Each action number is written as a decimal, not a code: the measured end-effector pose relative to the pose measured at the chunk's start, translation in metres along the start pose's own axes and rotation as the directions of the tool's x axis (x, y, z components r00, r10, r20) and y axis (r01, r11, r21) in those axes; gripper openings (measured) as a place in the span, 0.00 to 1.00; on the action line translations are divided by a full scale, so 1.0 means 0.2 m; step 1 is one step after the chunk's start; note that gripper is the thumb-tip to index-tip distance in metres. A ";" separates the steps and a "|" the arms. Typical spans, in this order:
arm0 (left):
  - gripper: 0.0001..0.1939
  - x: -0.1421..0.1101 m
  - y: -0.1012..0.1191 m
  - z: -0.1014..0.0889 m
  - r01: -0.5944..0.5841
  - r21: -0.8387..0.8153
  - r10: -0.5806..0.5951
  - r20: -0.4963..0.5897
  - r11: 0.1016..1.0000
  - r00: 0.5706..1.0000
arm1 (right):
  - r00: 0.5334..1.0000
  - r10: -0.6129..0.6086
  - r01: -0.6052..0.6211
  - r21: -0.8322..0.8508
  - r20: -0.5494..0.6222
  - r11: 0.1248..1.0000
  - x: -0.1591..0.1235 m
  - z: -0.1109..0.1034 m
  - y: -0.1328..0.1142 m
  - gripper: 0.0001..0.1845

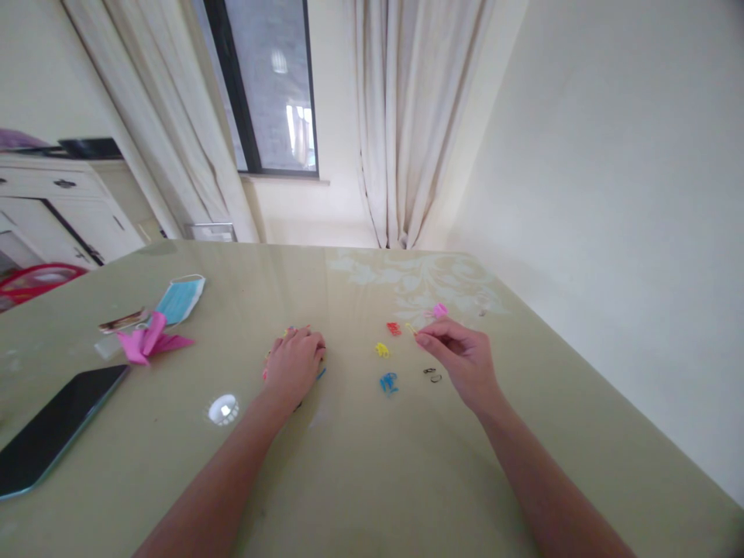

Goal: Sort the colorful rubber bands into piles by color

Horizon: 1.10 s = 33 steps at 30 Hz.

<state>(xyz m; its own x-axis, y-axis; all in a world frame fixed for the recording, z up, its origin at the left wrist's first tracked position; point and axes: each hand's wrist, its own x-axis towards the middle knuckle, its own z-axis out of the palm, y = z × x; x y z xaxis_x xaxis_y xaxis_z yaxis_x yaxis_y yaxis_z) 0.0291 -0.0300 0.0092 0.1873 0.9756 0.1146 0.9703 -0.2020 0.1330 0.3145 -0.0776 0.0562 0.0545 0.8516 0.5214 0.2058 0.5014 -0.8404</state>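
My right hand [459, 356] is raised a little over the right part of the table, thumb and forefinger pinched on a thin yellow rubber band [410, 328]. Palm down, my left hand [295, 360] rests over a mixed-colour pile of small bands, its fingers lying over them; red, yellow and blue bits peek out around its edges, and most of the pile is hidden. Between the hands are small groups sorted by colour: red bands [394, 329], yellow bands [382, 350] and blue bands [388, 384]. A few black bands [432, 375] lie just below my right hand.
A pink object [440, 310] lies beyond my right hand. Toward the left are a black-screened phone [61, 426], a pink paper crane [152, 341] and a blue face mask [181, 300]. The glossy table [360, 480] reaches toward a wall on the right.
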 end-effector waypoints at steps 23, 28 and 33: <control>0.17 0.04 0.05 -0.04 0.036 -0.808 -0.120 -0.043 0.588 0.992 | 0.942 0.152 0.148 -0.778 0.299 0.611 -0.02 0.15 0.32 0.12; 0.22 0.02 0.14 -0.04 0.079 -0.977 0.013 0.083 0.199 0.996 | 0.942 -0.008 0.236 -0.645 0.336 0.727 -0.06 0.14 0.24 0.12; 0.24 -0.03 0.22 -0.02 0.164 -0.982 0.118 0.174 0.097 0.978 | 0.919 -0.181 0.345 -0.494 0.349 0.798 -0.11 0.19 0.18 0.13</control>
<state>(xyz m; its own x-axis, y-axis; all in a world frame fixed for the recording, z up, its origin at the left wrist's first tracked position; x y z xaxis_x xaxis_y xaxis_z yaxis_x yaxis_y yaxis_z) 0.0692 -0.0452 0.0182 0.3240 0.9450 -0.0441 -0.0258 0.0555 0.9981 0.2832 -0.0726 0.0081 -0.3282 0.7456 0.5800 0.6656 0.6182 -0.4181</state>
